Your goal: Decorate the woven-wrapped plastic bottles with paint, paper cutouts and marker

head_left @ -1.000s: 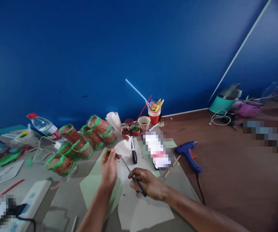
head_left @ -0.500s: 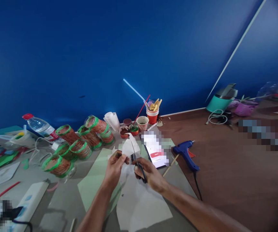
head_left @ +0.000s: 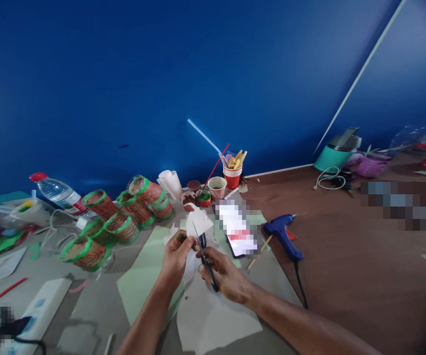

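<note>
Between finger and thumb, my left hand [head_left: 178,255] pinches a small piece of white paper [head_left: 200,220] that stands up above the fingers. Black-handled scissors [head_left: 209,270] are in my right hand [head_left: 225,274], their blades pointing up and left against the paper. The two hands are close together over a larger white sheet [head_left: 216,323] with cut edges. Under and beside my left forearm lies a pale green sheet [head_left: 138,273]. A phone [head_left: 237,229] with a lit screen rests just beyond my right hand.
Several green-rimmed brown cylinders [head_left: 122,227] and a bottle [head_left: 59,195] stand at the left. Paint cups [head_left: 204,198] and a red-white cup of tools [head_left: 232,176] are at the back. A blue glue gun [head_left: 285,234] lies right; a power strip [head_left: 46,310] is front left.
The scissors have shifted slightly left and down, with their blades now more tilted to the left. The white paper piece has changed its angle. The whole view has moved a little.
</note>
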The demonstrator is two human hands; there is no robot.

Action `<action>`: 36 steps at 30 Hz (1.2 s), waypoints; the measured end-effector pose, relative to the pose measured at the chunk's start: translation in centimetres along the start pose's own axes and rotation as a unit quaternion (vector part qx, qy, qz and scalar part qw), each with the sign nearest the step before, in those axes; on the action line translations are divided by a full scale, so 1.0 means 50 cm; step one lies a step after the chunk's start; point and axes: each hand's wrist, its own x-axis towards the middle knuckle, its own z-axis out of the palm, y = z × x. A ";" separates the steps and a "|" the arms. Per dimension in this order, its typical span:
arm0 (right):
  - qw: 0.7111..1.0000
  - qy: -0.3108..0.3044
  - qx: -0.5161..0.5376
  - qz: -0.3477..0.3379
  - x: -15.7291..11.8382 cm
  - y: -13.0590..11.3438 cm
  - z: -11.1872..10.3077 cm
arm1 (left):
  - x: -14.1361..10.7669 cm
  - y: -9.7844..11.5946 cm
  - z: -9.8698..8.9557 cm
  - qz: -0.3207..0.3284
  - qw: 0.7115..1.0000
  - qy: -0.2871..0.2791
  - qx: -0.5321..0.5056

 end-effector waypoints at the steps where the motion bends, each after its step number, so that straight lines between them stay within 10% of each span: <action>1: 1.000 0.000 0.000 -0.002 0.000 -0.001 -0.001 | -0.001 -0.002 0.000 -0.001 1.000 -0.004 0.006; 36: 0.994 0.031 -0.087 -0.060 0.003 0.033 -0.002 | -0.005 0.000 -0.004 0.003 0.997 -0.006 0.073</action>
